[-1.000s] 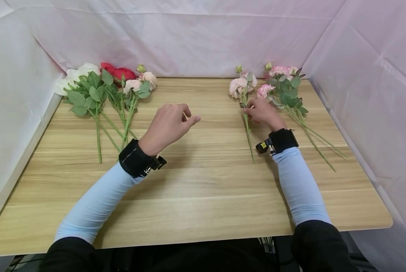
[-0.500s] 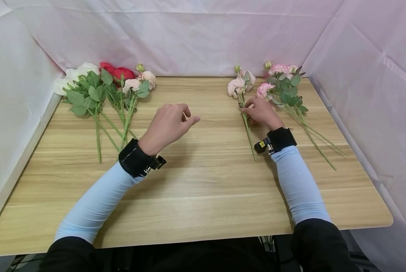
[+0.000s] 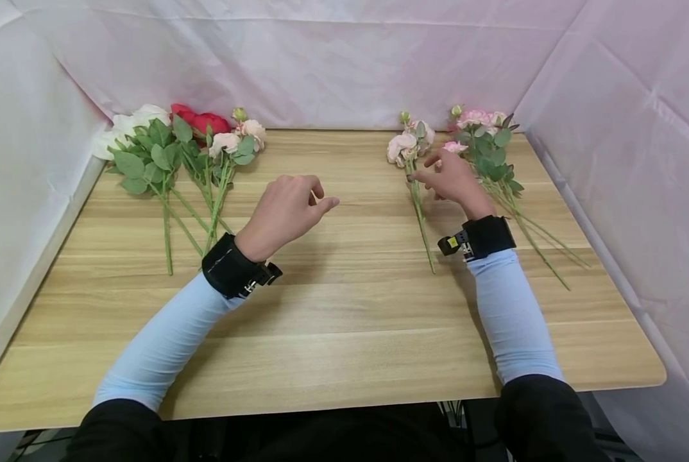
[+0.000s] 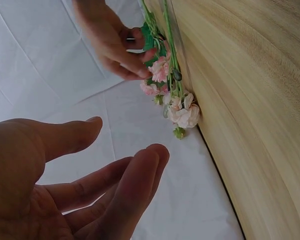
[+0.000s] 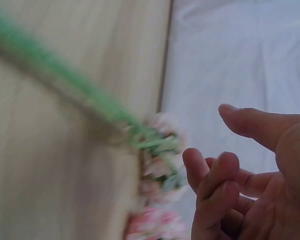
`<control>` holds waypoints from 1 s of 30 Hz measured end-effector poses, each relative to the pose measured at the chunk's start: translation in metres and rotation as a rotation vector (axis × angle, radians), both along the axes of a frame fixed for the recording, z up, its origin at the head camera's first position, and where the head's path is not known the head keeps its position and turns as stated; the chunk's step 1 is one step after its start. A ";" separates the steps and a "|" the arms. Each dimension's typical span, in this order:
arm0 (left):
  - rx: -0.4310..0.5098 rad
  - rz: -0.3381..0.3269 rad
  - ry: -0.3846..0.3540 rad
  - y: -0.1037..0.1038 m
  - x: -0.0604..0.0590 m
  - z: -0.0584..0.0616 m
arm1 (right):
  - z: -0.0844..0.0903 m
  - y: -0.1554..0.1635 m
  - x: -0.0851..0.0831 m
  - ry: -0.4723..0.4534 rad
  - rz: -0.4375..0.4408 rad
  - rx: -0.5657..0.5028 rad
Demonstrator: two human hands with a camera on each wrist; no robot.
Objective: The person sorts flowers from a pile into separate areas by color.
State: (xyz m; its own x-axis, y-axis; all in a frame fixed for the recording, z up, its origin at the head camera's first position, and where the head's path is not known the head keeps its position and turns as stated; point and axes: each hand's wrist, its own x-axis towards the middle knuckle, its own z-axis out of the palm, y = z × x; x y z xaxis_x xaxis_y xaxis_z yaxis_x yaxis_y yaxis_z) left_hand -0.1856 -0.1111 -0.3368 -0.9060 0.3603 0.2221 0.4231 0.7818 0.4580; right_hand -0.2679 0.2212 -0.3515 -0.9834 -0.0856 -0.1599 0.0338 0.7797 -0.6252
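My right hand [image 3: 451, 179] hovers just right of a pale pink flower stem [image 3: 418, 208], its thumb and fingers spread apart. In the right wrist view a gap lies between those fingers and the blurred green stem [image 5: 85, 92]. The pale pink blooms [image 3: 403, 146] point toward the back of the table. Over the table's middle my left hand [image 3: 283, 215] hangs with loosely bent fingers. Nothing sits between its thumb and fingertips in the left wrist view. Brighter pink flowers [image 3: 476, 120] lie to the right of my right hand, partly behind it.
At the left back lie white flowers [image 3: 131, 128], red flowers [image 3: 212, 122] and light pink flowers [image 3: 226, 142], with crossing stems toward me. The wooden table [image 3: 344, 346] is bounded by white cloth [image 3: 333, 70] at the back and sides.
My right hand has let go of the pale pink flower stem, spread its fingers and lifted slightly away to the right. The stem had shifted slightly before. My left hand stays in place.
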 end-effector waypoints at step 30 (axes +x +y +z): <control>-0.068 -0.074 -0.051 -0.004 -0.009 -0.002 | 0.023 -0.097 0.050 0.214 0.491 0.072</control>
State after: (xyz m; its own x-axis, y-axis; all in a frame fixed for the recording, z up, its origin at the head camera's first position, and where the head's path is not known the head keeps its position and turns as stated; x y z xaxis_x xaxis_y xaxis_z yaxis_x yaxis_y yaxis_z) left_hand -0.1946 -0.1149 -0.3393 -0.8857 0.4398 0.1490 0.4587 0.7792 0.4272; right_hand -0.2180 0.1247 -0.3284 -0.8419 -0.5394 0.0174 -0.4677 0.7131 -0.5222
